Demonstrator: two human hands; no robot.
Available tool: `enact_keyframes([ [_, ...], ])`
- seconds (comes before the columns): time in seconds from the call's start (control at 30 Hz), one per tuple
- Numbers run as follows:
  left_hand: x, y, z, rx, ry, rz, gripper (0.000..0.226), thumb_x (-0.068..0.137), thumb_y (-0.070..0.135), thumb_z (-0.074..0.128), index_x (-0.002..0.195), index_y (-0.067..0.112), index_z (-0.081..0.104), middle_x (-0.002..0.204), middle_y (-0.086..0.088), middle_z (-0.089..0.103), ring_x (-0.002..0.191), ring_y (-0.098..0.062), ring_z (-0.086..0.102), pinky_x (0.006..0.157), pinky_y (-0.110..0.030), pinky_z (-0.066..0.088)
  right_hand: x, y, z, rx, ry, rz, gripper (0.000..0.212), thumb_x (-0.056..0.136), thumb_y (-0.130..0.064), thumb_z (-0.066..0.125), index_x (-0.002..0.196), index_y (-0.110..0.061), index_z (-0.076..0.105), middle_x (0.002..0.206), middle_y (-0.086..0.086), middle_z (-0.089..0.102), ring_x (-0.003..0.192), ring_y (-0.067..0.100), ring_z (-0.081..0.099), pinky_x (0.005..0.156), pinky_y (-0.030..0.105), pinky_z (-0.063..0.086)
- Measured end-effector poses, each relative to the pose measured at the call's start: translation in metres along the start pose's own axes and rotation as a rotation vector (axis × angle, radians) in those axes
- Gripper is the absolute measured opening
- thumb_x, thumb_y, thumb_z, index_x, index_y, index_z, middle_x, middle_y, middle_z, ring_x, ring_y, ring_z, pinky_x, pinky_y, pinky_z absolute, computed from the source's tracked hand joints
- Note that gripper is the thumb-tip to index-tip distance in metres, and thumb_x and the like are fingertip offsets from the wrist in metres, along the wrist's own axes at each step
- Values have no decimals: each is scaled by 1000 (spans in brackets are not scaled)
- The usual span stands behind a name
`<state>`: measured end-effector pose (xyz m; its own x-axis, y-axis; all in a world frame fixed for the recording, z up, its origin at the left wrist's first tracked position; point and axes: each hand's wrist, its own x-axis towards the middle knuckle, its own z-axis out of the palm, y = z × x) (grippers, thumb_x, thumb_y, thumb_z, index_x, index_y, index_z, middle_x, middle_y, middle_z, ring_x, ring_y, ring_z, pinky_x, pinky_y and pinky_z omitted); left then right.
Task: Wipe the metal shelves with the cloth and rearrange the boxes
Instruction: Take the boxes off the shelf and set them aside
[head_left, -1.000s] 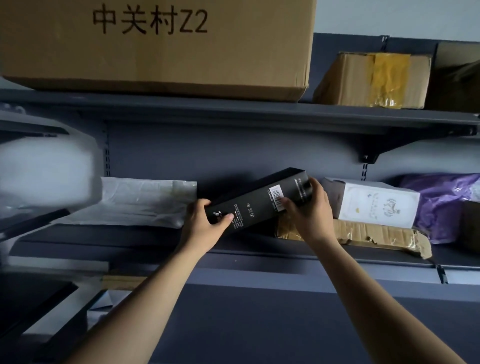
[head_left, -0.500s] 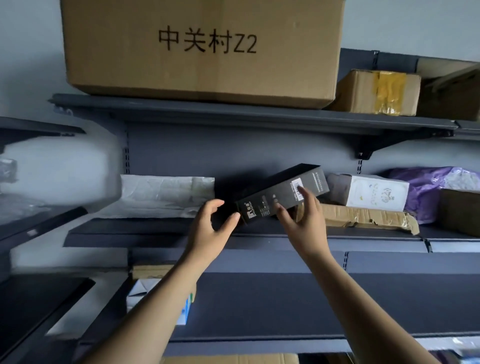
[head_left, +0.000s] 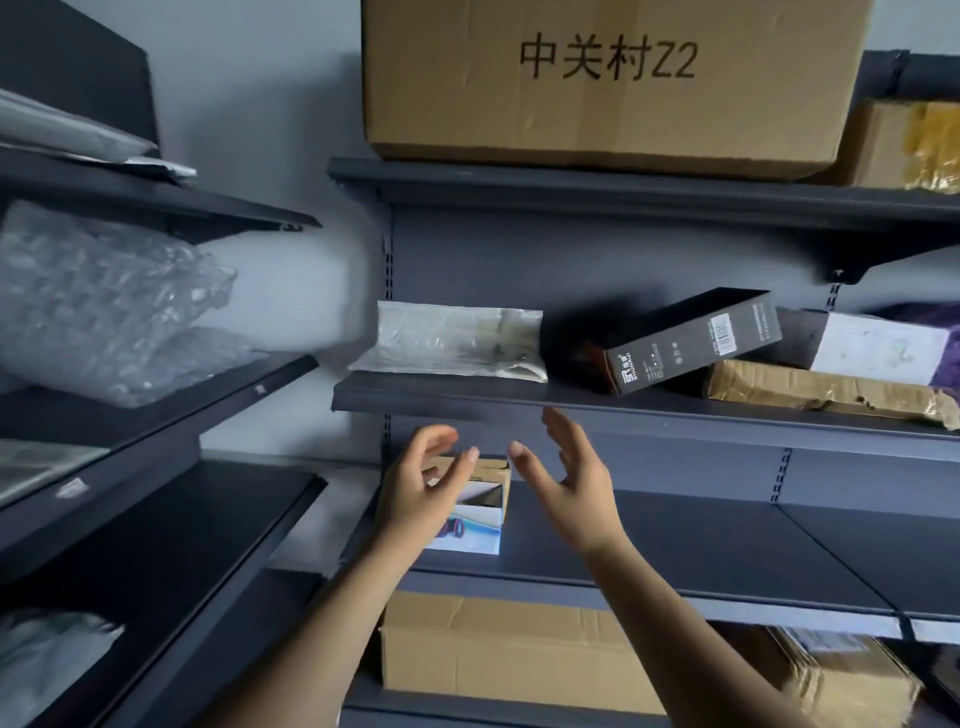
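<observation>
A: The black box (head_left: 691, 345) sits on the middle shelf (head_left: 467, 397), tilted. Its left end is down on the metal and its right end is propped on the brown taped parcel (head_left: 826, 387).

B: So its long axis runs low-left to high-right, roughly along the shelf. From your hands it lies up and to the right.

A: Your right hand (head_left: 566, 478) is the nearer one. It hangs just under the shelf lip, fingers spread, holding nothing.

B: Your left hand (head_left: 421, 488) is loosely spread and empty too (no cloth in sight anywhere, by the way). It is in front of the small picture box (head_left: 475, 512) on the shelf below.

A: Whether it touches that box, I can't tell.

B: To level the black box, I'd judge you reach up past the lip, right hand first. The plastic-wrapped packet (head_left: 457, 345) lies just left of it, so keep clear.
</observation>
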<state>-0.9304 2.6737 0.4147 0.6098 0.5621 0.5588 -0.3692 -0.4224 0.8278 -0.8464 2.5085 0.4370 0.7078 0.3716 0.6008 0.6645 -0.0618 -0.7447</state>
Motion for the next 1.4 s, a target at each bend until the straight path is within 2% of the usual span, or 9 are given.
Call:
enact_keyframes([
  [0.1,-10,-22,-14,18,-4,-41,53,69,64,64,108,27,63,116,7,69,115,-9,63,85,-16,51,-22,16,24,21,-73,82,68,86,-49,75,144,-25,50,142,-12,55,133,4,49,109,25,39],
  [0.23,-17,-61,-21,67,-33,-141,54,69,66,63,110,32,60,120,10,66,119,-7,60,97,-24,48,-43,43,44,8,-136,145,50,84,-50,75,122,-51,44,122,-40,46,112,-21,50,93,7,37],
  [0.37,-6,-99,-24,113,-67,-239,61,75,59,75,125,30,55,130,10,60,126,-8,54,104,-28,45,-31,74,56,22,-144,192,49,86,-34,80,114,-51,42,115,-42,44,104,-33,45,81,-2,38],
  [0.5,13,-136,-26,211,-45,-287,60,80,41,83,129,30,52,125,18,55,127,-7,50,104,-26,41,-14,111,71,34,-182,245,63,85,-30,81,128,-38,36,112,-41,38,97,-25,48,76,-4,38],
  [0.6,34,-167,-29,310,-77,-367,95,61,71,80,141,39,41,141,17,49,134,-5,45,112,-35,41,4,143,82,7,-222,246,70,83,-27,83,129,-38,33,114,-34,40,98,-12,49,75,-4,37],
  [0.8,68,-216,-27,437,-196,-407,129,57,67,86,156,40,9,151,26,25,136,3,27,115,-29,30,49,200,97,-6,-345,224,84,72,-21,92,137,-24,39,116,-21,49,101,0,54,81,4,45],
  [0.93,83,-242,-24,522,-236,-385,138,47,74,85,153,50,1,159,23,27,143,-1,30,117,-33,33,74,235,111,18,-380,206,109,58,-49,96,144,-23,35,134,1,55,122,19,57,98,40,55],
  [1.1,93,-239,-17,530,-244,-237,121,53,60,89,151,48,19,149,28,38,136,2,39,112,-28,38,88,254,123,43,-413,159,112,65,-32,96,151,-10,27,143,8,51,131,25,53,109,51,46],
  [1.4,92,-221,-9,479,-221,-163,96,61,40,92,142,38,40,130,20,56,119,0,56,98,-24,50,81,250,121,48,-315,137,99,71,-41,91,151,-23,34,143,0,55,131,25,55,106,57,47],
])
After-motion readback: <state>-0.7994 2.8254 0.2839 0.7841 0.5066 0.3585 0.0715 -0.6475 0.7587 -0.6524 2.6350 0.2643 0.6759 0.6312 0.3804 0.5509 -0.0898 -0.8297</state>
